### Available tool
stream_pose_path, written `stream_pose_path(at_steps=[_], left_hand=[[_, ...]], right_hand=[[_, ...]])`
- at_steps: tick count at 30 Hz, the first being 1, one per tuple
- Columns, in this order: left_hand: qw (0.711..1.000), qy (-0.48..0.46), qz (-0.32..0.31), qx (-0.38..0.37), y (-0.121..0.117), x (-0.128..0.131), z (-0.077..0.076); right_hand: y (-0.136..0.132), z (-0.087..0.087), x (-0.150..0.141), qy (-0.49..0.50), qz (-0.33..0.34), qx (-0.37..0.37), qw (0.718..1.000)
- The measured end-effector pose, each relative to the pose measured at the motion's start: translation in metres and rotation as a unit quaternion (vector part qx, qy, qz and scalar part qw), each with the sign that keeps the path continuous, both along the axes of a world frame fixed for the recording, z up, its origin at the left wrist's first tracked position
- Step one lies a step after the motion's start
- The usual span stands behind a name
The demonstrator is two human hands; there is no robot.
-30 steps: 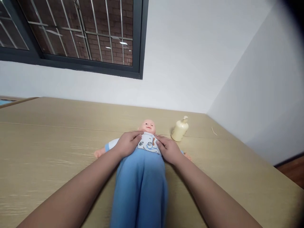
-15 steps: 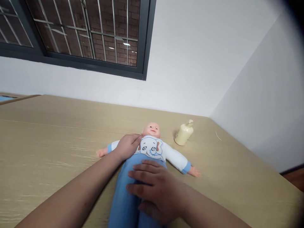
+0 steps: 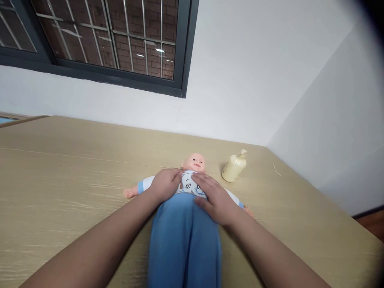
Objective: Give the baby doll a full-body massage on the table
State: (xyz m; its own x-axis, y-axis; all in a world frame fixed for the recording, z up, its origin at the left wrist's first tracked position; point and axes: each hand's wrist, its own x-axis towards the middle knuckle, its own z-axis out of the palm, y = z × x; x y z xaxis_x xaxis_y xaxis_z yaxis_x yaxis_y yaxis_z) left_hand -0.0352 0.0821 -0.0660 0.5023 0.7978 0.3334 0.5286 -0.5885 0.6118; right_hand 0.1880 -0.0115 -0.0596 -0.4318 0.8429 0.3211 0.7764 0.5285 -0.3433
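A baby doll (image 3: pixel 194 163) lies on its back on the wooden table, head away from me and arms spread. It wears a white top (image 3: pixel 188 185) with an elephant face and blue trousers (image 3: pixel 184 240). My left hand (image 3: pixel 166 184) rests on the doll's left-of-picture shoulder and chest, its fingers laid out near the neck. Across the other side of the chest lies my right hand (image 3: pixel 214 198), fingers stretched and thumb apart, covering part of the elephant print. Neither hand is closed round anything.
A cream pump bottle (image 3: pixel 234 167) stands on the table (image 3: pixel 75 168) to the right of the doll's head. Farther right lies a thin pale strip (image 3: pixel 277 170). Behind the table are a white wall (image 3: pixel 240 80) and a barred window (image 3: pixel 120 40).
My right hand has moved up and away from me, from over the blue trousers onto the doll's chest. The left hand stays at the shoulder. The view has shifted slightly.
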Motion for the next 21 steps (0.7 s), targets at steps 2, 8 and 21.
stream_pose_path(at_steps=[2, 8, 21], left_hand=[[1.000, 0.002, 0.008, 0.001, -0.002, 0.001, 0.001], [1.000, 0.009, 0.016, 0.008, -0.003, 0.002, 0.002], [0.940, 0.018, -0.337, 0.045, -0.095, 0.022, 0.048]], right_hand=[[0.004, -0.005, 0.006, 0.028, -0.033, 0.000, 0.999], [0.011, -0.010, 0.010, 0.095, -0.121, 0.001, 0.988], [0.014, -0.011, 0.016, 0.061, -0.206, -0.052, 0.975]])
